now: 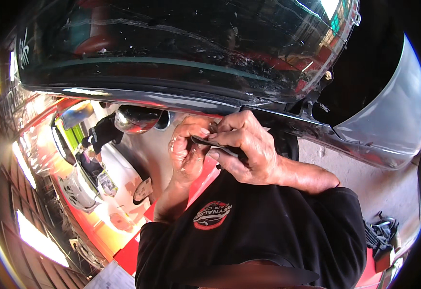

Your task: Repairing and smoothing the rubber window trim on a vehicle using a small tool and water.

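Note:
My two hands meet in front of my chest, just below the edge of a dark car body. Between them is a thin dark folded sheet (226, 149); its grain is too small to make out. My right hand (251, 147) pinches it with the thumb below and fingers above. At its other end, the curled fingers of my left hand (187, 147) close on it, partly hidden behind the sheet and my right fingers. Pale dust or residue marks the left hand. Close beyond both hands runs the car's glossy side edge (181, 100).
Large dark glass (172, 48) fills the top. A wing mirror (137, 119) juts out left of my hands, and a grey body panel (388, 115) curves at right. Someone in dark clothing (105, 132) stands at far left. Dark items (383, 232) lie low at right.

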Available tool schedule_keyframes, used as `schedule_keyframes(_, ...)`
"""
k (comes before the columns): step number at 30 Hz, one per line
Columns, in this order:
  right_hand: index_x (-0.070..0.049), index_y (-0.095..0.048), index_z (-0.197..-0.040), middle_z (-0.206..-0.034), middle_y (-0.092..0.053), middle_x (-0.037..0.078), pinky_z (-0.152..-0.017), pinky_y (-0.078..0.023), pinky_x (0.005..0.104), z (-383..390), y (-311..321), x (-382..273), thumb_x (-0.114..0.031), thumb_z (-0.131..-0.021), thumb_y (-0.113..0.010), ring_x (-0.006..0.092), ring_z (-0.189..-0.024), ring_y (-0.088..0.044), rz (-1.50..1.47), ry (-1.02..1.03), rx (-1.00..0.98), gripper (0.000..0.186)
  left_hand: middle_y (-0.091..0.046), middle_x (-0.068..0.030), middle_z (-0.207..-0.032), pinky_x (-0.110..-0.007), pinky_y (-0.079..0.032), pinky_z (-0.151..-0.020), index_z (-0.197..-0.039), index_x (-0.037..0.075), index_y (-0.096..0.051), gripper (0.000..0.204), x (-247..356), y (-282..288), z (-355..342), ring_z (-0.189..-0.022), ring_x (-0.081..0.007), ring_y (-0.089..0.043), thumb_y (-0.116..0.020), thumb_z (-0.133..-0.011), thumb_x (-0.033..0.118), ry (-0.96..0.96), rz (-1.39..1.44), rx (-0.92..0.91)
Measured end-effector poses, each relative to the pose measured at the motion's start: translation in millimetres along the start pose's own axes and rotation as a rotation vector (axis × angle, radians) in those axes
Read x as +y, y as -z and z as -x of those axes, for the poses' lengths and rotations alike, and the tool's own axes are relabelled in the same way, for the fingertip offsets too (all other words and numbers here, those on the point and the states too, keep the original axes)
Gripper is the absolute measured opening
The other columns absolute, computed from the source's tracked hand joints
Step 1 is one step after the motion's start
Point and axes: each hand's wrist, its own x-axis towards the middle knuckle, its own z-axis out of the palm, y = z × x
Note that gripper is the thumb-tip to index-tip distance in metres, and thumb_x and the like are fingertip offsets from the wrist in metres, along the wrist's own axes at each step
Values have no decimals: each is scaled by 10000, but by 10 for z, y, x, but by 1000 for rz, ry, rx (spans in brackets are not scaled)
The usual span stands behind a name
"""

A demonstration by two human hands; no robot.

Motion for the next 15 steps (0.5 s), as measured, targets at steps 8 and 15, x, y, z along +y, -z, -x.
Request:
schedule_keyframes(8,15,-694,-1055,-894,-666,139,-686,-542,360,-55,215,24,125,-732,-773,272,-766,-661,56,16,19,350,-675,-201,-1122,-366,-544,-846,-1134,-32,-635,218,204,-116,-218,-1019,-275,-678,-684,-944,64,-6,-122,-86)
schedule_keyframes(15,12,-711,-1074,-980,-692,121,-770,-557,361,59,164,4,95,-762,-787,264,-867,-676,-5,83,-43,331,-716,-150,-936,-393,-565,-681,-1047,-29,-701,196,91,27,-234,-767,-309,-696,-748,-928,119,-206,-288,-210)
